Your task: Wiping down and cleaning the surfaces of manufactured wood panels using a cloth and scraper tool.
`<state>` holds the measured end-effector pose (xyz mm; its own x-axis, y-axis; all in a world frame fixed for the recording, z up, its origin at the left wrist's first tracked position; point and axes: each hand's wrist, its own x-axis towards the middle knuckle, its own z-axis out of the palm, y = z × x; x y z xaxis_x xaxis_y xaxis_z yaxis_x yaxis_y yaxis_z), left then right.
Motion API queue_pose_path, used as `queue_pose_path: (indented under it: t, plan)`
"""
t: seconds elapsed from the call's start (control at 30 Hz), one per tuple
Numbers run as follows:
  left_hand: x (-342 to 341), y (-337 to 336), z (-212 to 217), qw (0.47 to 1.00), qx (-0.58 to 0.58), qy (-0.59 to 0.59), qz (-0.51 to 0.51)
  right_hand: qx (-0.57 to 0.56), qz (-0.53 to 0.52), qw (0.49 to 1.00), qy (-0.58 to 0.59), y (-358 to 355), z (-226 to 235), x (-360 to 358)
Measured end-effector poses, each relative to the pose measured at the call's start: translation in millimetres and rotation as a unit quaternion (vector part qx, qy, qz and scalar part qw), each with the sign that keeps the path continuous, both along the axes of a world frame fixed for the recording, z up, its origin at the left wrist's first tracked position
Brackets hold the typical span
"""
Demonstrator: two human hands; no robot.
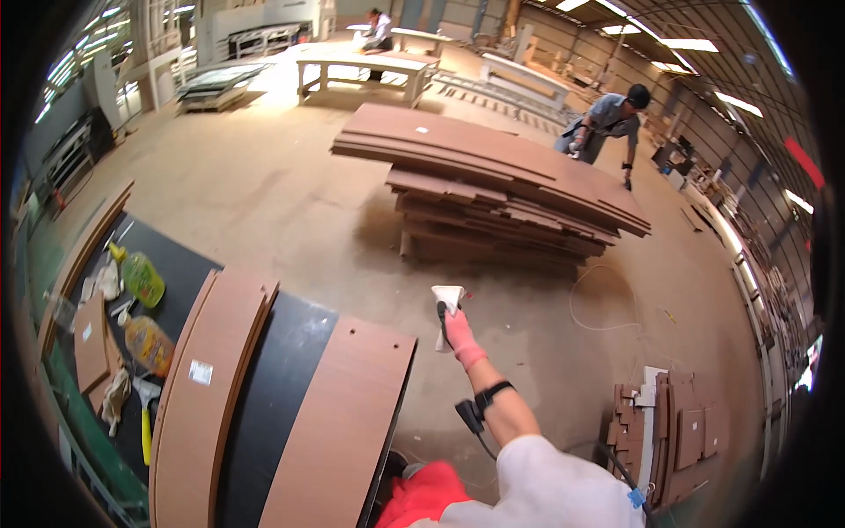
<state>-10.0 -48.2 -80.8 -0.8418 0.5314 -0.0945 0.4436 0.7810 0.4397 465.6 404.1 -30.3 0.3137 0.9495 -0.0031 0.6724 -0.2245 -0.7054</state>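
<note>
Gloved fingers (457, 329) clench around a white cloth (449, 300), which the person's right hand (460, 336) holds out at arm's length above the workshop floor (264, 194), beyond the bench's far right corner. The pink glove covers the hand, apparently to keep the cloth's contents off the skin; a black strap (490, 393) circles the wrist, with a small black device (468, 414) and cord hanging below. The left hand is out of view. On the dark bench (295, 352), two brown wooden panels (339, 422) lie flat along the near edge, ready within reach. Two bottles of yellow liquid (141, 278) lie by the bench's left edge beside rags. Beyond, a tall stack of brown boards (493, 180) rests on the floor, where another worker (607, 123) bends over its far corner.
</note>
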Motion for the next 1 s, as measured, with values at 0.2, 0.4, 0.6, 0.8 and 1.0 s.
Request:
queue_pose_path:
  t: [0.2, 0.4, 0.6, 0.8, 1.0]
  plan:
    - [-17, 62, 2, 0.990, 0.056, -0.106, -0.068, 0.189, 0.391, 0.865, -0.251, -66, 62, -56]
    - [-23, 126, 2, 0.961, 0.098, -0.224, -0.128, 0.168, 0.481, 0.827, -0.237, -52, 41, -101]
    - [-41, 24, 15, 0.939, 0.171, -0.296, 0.022, 0.136, 0.646, 0.741, -0.123, -180, 33, -234]
    - [3, -124, 27, 0.867, 0.306, -0.317, 0.232, 0.106, 0.854, 0.507, 0.042, -333, 9, -315]
    - [81, -207, 21, 0.785, 0.409, -0.353, 0.304, 0.162, 0.554, 0.776, -0.255, -144, 0, -243]
